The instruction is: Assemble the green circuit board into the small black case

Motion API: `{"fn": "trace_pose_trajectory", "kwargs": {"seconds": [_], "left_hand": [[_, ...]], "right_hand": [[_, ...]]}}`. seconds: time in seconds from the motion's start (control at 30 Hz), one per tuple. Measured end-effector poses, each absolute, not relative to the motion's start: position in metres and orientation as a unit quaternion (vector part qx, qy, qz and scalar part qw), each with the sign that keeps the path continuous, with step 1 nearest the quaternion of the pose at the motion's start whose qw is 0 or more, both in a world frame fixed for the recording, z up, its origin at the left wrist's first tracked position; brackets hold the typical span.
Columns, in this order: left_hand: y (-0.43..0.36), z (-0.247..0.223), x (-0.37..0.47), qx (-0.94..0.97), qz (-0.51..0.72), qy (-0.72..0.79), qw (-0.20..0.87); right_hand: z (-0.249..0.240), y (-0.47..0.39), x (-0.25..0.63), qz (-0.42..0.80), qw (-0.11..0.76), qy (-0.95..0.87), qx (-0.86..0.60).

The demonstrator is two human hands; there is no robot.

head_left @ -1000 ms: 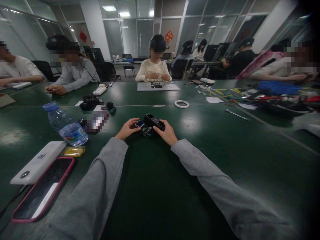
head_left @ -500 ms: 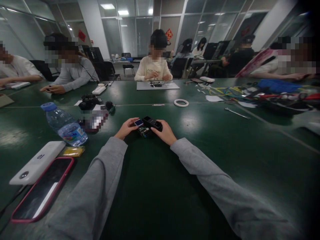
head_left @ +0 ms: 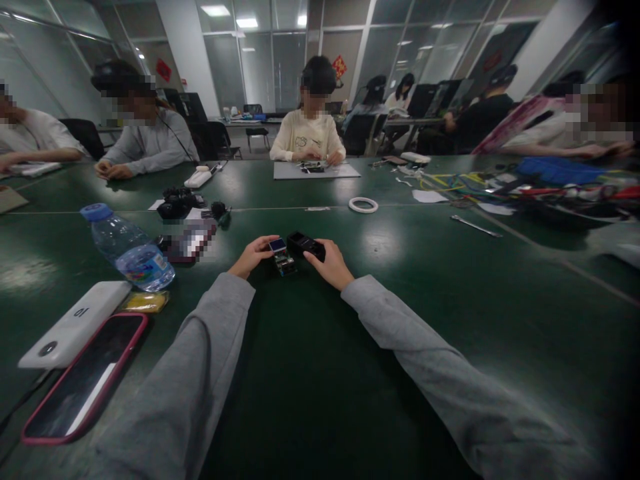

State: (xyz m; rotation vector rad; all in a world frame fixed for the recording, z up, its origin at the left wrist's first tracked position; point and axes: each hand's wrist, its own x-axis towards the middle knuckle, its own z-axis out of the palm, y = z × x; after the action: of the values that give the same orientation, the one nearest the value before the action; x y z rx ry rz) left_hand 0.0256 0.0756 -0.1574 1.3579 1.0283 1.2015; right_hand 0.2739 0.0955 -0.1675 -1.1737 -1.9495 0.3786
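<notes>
L grip [head_left: 251, 257] clamped on circuit board [head_left: 285, 263] w/ screen [head_left: 277, 245] — R grip [head_left: 332, 263] clamped on blk case [head_left: 301, 244] nearby.

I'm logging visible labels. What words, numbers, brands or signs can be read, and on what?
"10" or "01", depending on orientation: white device.
Too blurred: label on clear bottle.
Too small: red wall signs; any lettering on the pale shirt; strip on the table.
Nothing legible: small screen at left hand; black case in right hand.
</notes>
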Motion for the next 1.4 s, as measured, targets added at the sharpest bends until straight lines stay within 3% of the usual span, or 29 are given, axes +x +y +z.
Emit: {"fn": "trace_pose_trajectory", "kwargs": {"seconds": [0.23, 0.73, 1.4], "left_hand": [[0.076, -0.158, 0.025, 0.563, 0.495, 0.430, 0.503], [0.074, -0.156, 0.027, 0.559, 0.499, 0.431, 0.503], [0.073, -0.152, 0.030, 0.547, 0.511, 0.426, 0.508]], "right_hand": [[-0.161, 0.092, 0.275, 0.161, 0.435, -0.762, -0.452], [-0.156, 0.084, 0.275, 0.085, 0.403, -0.811, -0.415], [-0.146, 0.075, 0.271, 0.139, 0.356, -0.854, -0.352]]}}
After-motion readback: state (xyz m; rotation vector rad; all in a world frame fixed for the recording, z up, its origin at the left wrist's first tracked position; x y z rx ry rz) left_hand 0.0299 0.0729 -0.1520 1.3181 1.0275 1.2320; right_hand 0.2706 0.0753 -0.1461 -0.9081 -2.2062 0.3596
